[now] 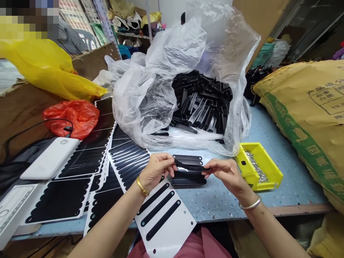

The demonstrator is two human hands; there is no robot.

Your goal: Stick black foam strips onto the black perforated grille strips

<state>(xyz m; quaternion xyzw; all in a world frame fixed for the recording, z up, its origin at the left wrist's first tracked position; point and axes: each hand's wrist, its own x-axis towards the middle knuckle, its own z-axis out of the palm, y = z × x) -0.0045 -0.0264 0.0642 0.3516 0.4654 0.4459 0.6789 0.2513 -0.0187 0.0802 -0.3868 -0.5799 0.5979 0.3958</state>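
My left hand [157, 170] and my right hand [224, 173] together pinch a black oblong strip [191, 167] by its two ends, just above the table. Under it lie black oblong plastic parts [188, 179], one with a perforated mesh face [187, 158]. A white backing sheet [163, 211] with three black oblong stickers lies below my left wrist, hanging over the table's front edge. Both hands have fingers closed on the strip.
A large clear plastic bag [150, 96] full of black parts stands behind my hands. A yellow bin [256, 168] of small metal pieces sits to the right. Sticker sheets [80, 161], a white power bank [51, 157], a red bag [72, 116] and a yellow sack [309, 118] surround the area.
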